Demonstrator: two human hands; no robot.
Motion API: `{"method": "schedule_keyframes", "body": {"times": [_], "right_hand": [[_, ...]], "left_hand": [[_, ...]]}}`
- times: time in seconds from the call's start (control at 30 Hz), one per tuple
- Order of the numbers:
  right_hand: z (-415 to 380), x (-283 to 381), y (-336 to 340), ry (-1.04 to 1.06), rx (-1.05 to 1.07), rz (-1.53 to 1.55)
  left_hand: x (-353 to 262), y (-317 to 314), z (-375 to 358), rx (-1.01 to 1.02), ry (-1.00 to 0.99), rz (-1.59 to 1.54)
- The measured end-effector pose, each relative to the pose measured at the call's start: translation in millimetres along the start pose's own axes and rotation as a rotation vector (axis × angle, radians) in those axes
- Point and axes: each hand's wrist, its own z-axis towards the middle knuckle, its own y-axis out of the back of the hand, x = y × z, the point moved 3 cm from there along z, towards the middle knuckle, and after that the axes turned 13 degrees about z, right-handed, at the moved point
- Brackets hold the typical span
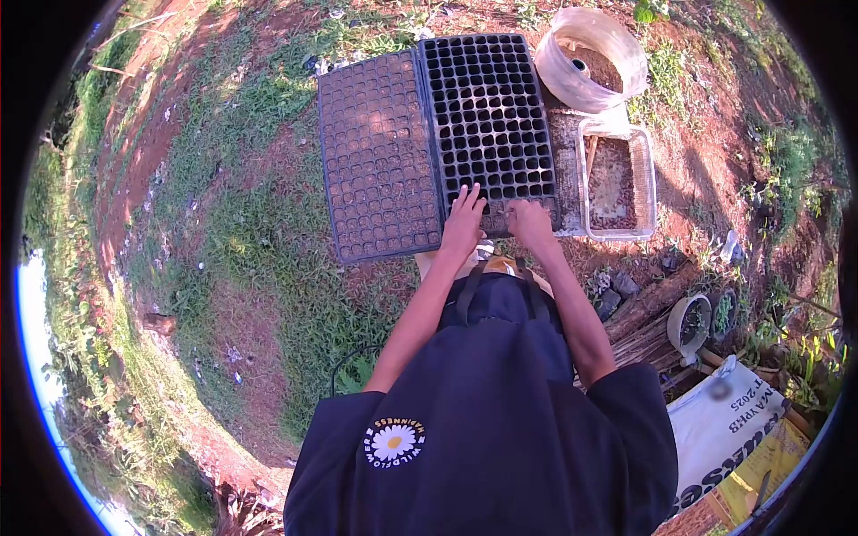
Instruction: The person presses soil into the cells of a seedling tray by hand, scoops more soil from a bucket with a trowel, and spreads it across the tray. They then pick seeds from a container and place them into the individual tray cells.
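A black seedling tray [487, 116] lies in front of me, most of its cells dark and hollow, with brown soil in the nearest rows. My left hand [465, 220] rests on its near left edge, fingers stretched out and apart. Over the near right part of the same tray, my right hand [531, 221] is closed, fingers curled down toward the cells. Whatever it pinches, if anything, is hidden. Directly left of this tray, a second seedling tray [380, 152] has its cells filled with brown soil.
A rectangular clear plastic container [651, 183] with soil-like bits and a thin stick stands at right. Behind it is a round whitish tub [559, 76]. Lower right are a small bucket [688, 326], logs [657, 299] and a printed white sack [724, 420]. Grass [259, 241] spreads left.
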Motion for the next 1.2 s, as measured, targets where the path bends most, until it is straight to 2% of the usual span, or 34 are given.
{"method": "schedule_keyframes", "body": {"times": [0.07, 0.37, 0.7, 0.9, 1.07, 1.2], "right_hand": [[-0.1, 10.5, 9.0, -0.074, 0.050, 0.010], [9.8, -0.4, -6.3, -0.048, 0.077, 0.035], [8.8, 11.2, 5.7, -0.006, 0.068, 0.000], [4.2, 20.7, 16.8, -0.049, 0.110, -0.036], [4.2, 7.7, 5.7, 0.069, 0.014, 0.083], [1.8, 24.1, 27.7, -0.009, -0.002, 0.191]], "left_hand": [[1.5, 1.3, 0.5, -0.003, 0.004, 0.000], [-1.3, 5.0, 0.9, -0.016, -0.007, -0.027], [-2.1, 3.0, 1.2, -0.021, -0.020, 0.002], [-2.0, 3.2, 0.9, -0.010, -0.017, 0.012], [-1.8, 5.1, -0.7, -0.006, -0.014, 0.022], [-0.5, 1.5, 0.4, -0.030, -0.018, 0.011]]}}
